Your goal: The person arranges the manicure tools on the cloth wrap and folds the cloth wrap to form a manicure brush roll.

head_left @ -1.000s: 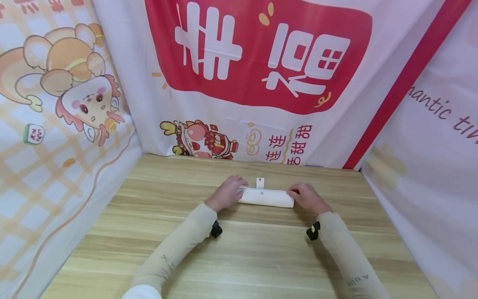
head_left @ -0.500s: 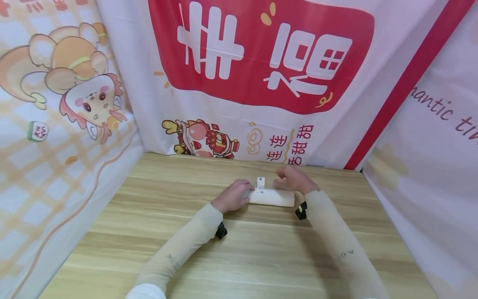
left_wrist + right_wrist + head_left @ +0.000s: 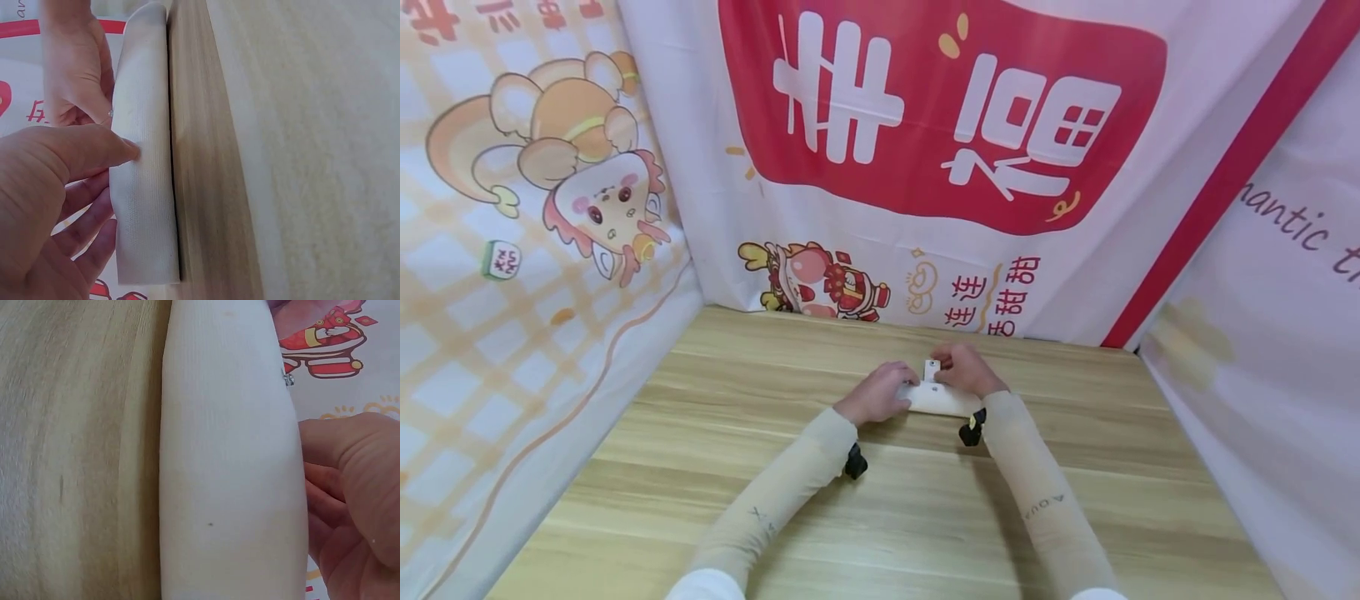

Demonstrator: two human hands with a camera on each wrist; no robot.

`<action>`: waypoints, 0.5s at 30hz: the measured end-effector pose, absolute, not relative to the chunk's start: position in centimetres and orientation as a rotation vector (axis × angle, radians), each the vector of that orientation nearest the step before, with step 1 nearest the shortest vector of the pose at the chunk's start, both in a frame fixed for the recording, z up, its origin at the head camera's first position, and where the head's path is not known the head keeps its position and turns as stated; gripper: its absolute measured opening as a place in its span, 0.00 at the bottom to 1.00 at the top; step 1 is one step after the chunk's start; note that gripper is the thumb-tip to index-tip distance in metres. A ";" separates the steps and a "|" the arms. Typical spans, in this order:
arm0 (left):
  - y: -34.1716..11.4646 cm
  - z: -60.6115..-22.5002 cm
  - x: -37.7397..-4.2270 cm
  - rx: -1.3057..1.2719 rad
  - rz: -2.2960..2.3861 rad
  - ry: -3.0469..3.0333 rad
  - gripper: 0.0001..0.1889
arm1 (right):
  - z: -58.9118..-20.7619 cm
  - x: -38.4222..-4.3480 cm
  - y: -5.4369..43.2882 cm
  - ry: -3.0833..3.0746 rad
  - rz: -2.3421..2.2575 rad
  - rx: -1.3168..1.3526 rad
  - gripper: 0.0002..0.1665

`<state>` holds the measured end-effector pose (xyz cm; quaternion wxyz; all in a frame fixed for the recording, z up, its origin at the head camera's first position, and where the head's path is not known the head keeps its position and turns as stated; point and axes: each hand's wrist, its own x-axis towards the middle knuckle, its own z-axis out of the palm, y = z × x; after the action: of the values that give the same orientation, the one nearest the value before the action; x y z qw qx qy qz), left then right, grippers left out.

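Observation:
A white rolled-up cloth bundle lies crosswise on the table, a small metal snap on its far side. From its far edge sticks out a short white snap tab. My left hand holds the roll's left part; the left wrist view shows the thumb on top of the roll and the other fingers behind it. My right hand reaches over the right part, thumb and fingers curled at the tab's right edge. In the right wrist view, the roll hides the fingertips and the tab.
A wood-grain table lies under both arms. Behind it hangs a white cloth with a red printed panel. Printed cloths also close off the left and right sides.
My right hand has left the roll's right end and moved leftward over it to the tab. My left hand has slid slightly right along the roll and keeps holding it.

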<state>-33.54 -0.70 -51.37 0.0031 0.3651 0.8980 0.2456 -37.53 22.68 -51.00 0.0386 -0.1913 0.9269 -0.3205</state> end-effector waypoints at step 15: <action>-0.5 -51.1 -33.5 1.073 0.810 2.779 0.19 | -50.1 -35.3 23.6 2.904 -1.058 -0.661 0.14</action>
<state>-33.52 -0.50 -51.07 0.0271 0.3473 0.8999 0.2623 -35.34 23.62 -50.10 -0.0093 -0.2090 0.9188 -0.3348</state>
